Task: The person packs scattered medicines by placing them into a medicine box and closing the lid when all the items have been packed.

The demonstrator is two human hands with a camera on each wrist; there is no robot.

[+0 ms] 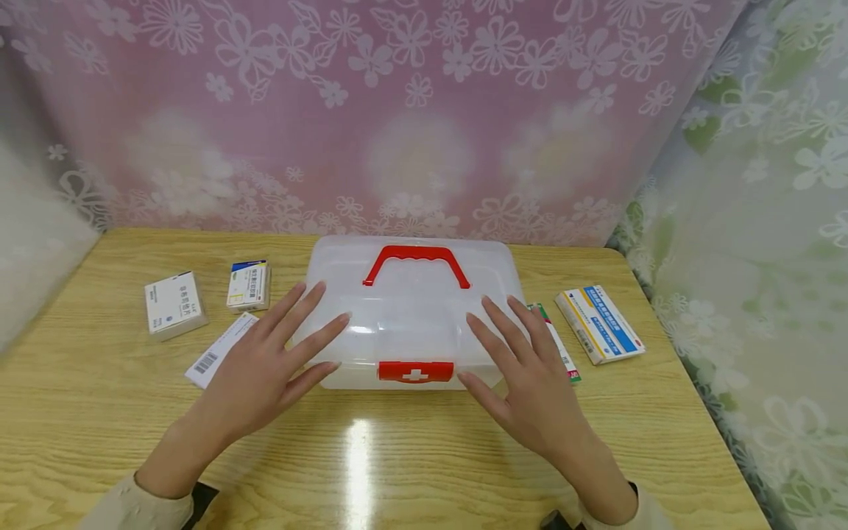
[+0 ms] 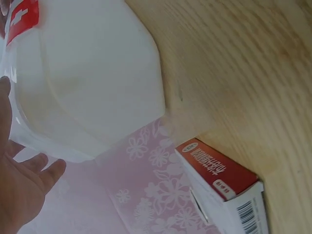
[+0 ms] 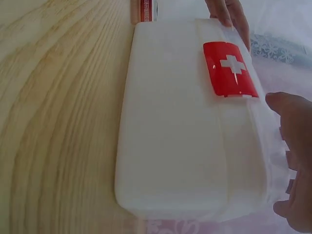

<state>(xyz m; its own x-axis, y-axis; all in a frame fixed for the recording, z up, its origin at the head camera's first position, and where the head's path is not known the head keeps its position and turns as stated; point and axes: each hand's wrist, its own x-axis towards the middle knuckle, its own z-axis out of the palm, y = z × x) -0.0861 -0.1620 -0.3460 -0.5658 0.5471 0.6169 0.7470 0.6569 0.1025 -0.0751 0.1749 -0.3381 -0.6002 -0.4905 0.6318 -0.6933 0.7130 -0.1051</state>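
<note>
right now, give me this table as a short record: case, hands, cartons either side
case: translucent, closed
handle: red, on top
latch: red, white cross, at front
left hand: spread over the case's left side, contact unclear
right hand: spread over its right side, contact unclear
left of case: white carton, blue-topped carton, barcoded carton
right of case: blue-and-white carton, green-edged carton

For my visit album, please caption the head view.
Left hand and right hand, fingers spread, at a closed red-handled box, small cartons on either side.
</note>
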